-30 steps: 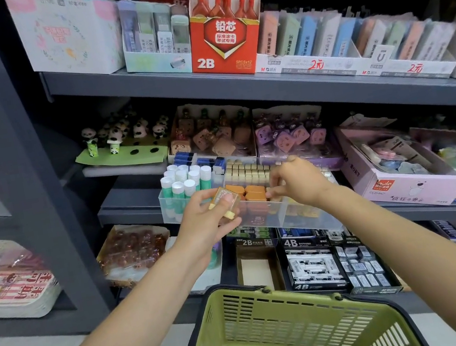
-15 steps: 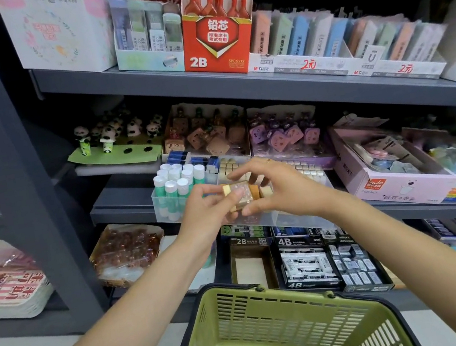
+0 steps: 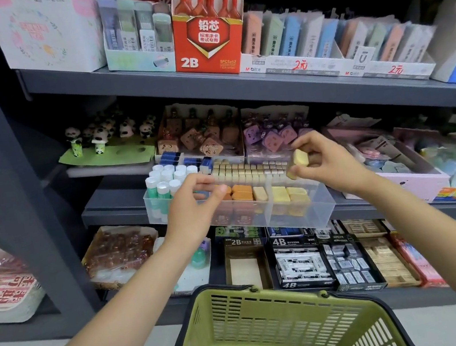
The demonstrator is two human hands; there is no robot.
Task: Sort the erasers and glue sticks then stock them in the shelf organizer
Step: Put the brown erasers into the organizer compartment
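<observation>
1. Erasers [image 3: 300, 158]: the right hand [image 3: 326, 163] pinches a pale yellow one between thumb and fingertips, with a second yellowish piece just below it, raised above the right end of the clear shelf organizer [image 3: 314, 209].
2. Left hand [image 3: 193, 206] hangs over the organizer's front left part, fingers loosely curled and holding nothing, near the orange erasers [image 3: 242, 192].
3. Glue sticks [image 3: 166, 180] stand upright in the organizer's left compartment.
4. Green basket [image 3: 278, 336] sits below both arms.
</observation>
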